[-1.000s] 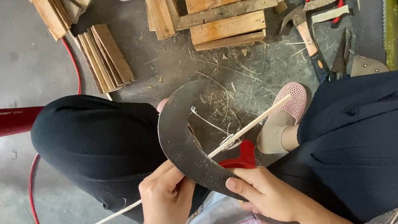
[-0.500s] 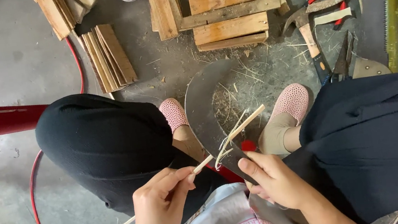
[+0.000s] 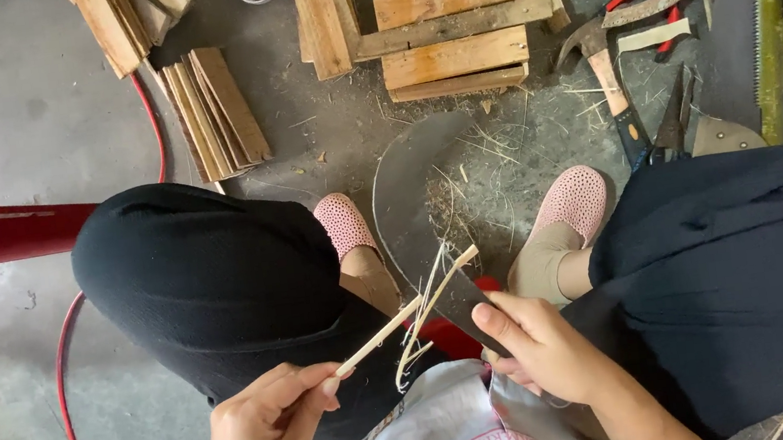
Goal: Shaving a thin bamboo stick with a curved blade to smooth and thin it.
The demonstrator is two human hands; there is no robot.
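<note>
The left hand (image 3: 264,435) pinched the thin bamboo strip (image 3: 381,336) shut against the curved blade (image 3: 414,197), which the right hand (image 3: 542,351) gripped closed; fibres were already peeled, most length apparently remained.

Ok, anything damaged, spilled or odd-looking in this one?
The bamboo strip held by the left hand is frayed at its far end, thin fibres curling off beside the curved blade in the right hand. Shavings litter the floor.

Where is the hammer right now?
In the head view, the hammer lies on the floor at upper right, between the wooden planks and the saw.
</note>
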